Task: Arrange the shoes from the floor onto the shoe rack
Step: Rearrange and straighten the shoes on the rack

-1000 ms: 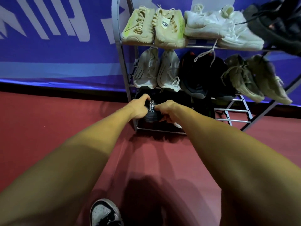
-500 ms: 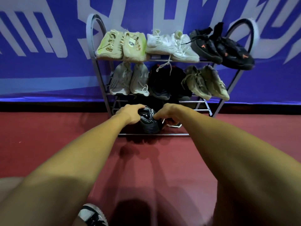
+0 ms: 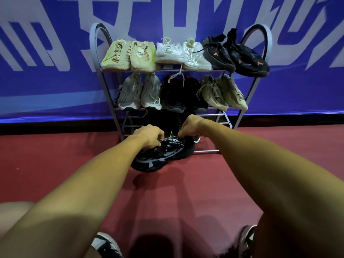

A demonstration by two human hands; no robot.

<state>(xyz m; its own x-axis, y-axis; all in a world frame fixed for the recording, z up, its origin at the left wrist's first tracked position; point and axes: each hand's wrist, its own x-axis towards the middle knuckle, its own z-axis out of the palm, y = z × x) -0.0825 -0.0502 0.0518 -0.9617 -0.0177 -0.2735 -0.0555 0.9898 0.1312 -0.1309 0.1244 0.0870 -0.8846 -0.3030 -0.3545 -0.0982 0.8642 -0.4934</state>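
A black sneaker with grey mesh panels and a lettered tongue is held at the foot of the shoe rack, just in front of the lowest front rail. It is gripped by both hands. The left hand is curled round the upper beside the tongue, and the right hand is pinched on the collar at the heel end. The toe is pointed towards the left, close to the red floor. Whether the sole touches the floor cannot be told.

The top tier is filled by 3 pairs: yellow-beige sneakers, white sneakers and black sneakers with orange marks. The middle tier is likewise taken by 3 pairs: grey sneakers, a black pair and khaki sneakers. On the bottom tier only dark shapes are made out behind the hands, while bare rails are left at its right.

The step in hand is judged to be the placing of this shoe on the bottom tier, with the task seemingly near its end. For the next move, the sneaker would need to be lifted over the front rail, squared to the rack and set sole-down across 2 rails, so that it is not tipped through the gaps.
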